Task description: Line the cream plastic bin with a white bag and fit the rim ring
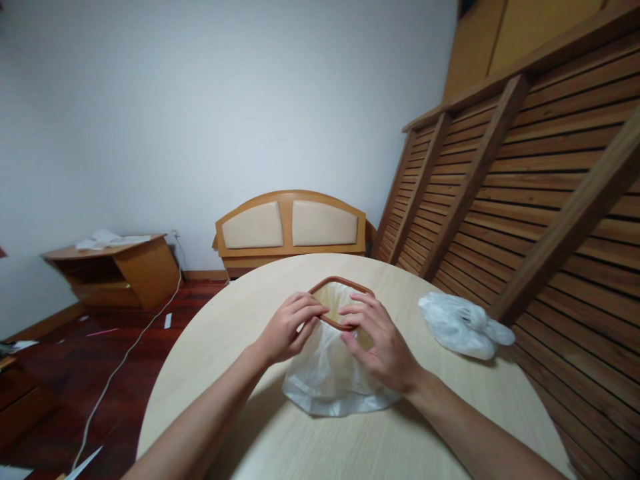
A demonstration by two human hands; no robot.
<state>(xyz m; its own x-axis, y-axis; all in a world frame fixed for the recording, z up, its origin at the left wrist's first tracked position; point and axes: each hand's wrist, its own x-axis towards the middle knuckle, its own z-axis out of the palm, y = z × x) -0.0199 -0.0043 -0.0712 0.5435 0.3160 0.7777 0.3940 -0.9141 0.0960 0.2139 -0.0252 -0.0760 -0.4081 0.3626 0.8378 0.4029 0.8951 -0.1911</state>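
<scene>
Brown rim (350, 283) between both hands (285, 327) (383, 340), exact grip unclear

We've room along the left and far edges of the counter (225, 320). Bagged bin (330, 367) blocks the middle; white bag (457, 327) near right edge, slatted panel (480, 220) beyond. Forearms (220, 407) cross near edge.

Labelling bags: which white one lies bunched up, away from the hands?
The bunched white bag at the right of the table, apart from the left hand and right hand. The other bag spreads below the brown rim between them.
</scene>
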